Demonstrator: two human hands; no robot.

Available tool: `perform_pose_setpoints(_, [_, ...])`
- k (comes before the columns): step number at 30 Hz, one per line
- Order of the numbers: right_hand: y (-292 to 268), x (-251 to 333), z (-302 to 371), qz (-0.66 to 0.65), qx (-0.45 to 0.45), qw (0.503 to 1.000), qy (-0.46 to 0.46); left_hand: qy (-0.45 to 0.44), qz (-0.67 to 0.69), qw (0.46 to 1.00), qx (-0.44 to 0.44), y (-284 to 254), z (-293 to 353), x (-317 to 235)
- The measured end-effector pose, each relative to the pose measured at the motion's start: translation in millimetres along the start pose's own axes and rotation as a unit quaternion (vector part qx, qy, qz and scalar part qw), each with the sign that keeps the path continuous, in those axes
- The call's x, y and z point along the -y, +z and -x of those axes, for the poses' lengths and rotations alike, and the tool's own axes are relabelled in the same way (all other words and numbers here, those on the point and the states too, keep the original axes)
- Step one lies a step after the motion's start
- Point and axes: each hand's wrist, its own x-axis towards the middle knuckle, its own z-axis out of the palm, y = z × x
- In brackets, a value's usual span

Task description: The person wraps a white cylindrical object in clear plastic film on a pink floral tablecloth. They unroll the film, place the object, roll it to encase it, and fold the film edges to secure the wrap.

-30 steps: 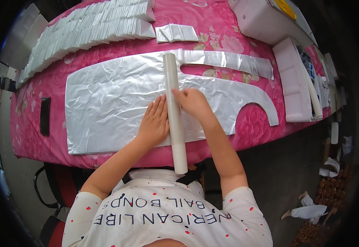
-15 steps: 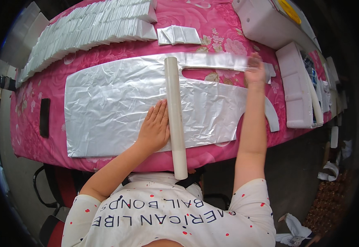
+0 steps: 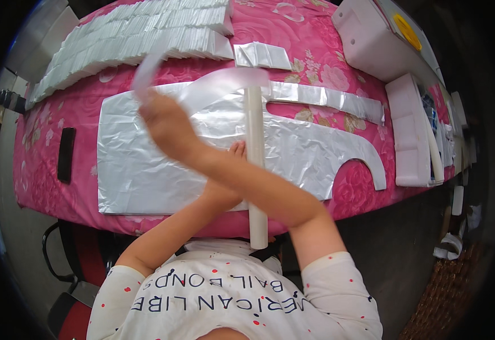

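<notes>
In the head view, the right hand (image 3: 168,122) crosses leftward, its grip closed on a blurred, translucent plastic strip (image 3: 225,85) above the silvery plastic sheet (image 3: 125,161) spread on the table (image 3: 37,164). The left hand (image 3: 222,191), grip released, lies partly hidden under the right forearm, beside the pale tube (image 3: 255,127) that crosses the sheet.
</notes>
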Motion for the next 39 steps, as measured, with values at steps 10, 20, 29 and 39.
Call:
perform_pose_setpoints(10, [123,15,38,0.08,0.209,0.968,0.118,-0.023,0.01,0.999,0.038,-3,-1,-2])
perform_pose_setpoints(20, [-112,41,105,0.143,0.064,0.987,-0.04,-0.278,0.619,0.734,-0.025,-54,-57,37])
perform_pose_setpoints(29, [-205,-19,148,0.312,0.238,0.92,0.001,-0.391,0.734,0.555,-0.006,-41,-113,53])
perform_pose_setpoints(39, [-52,-5,93,0.17,0.37,0.9,-0.158,-0.367,0.61,0.671,-0.207,-127,2,98])
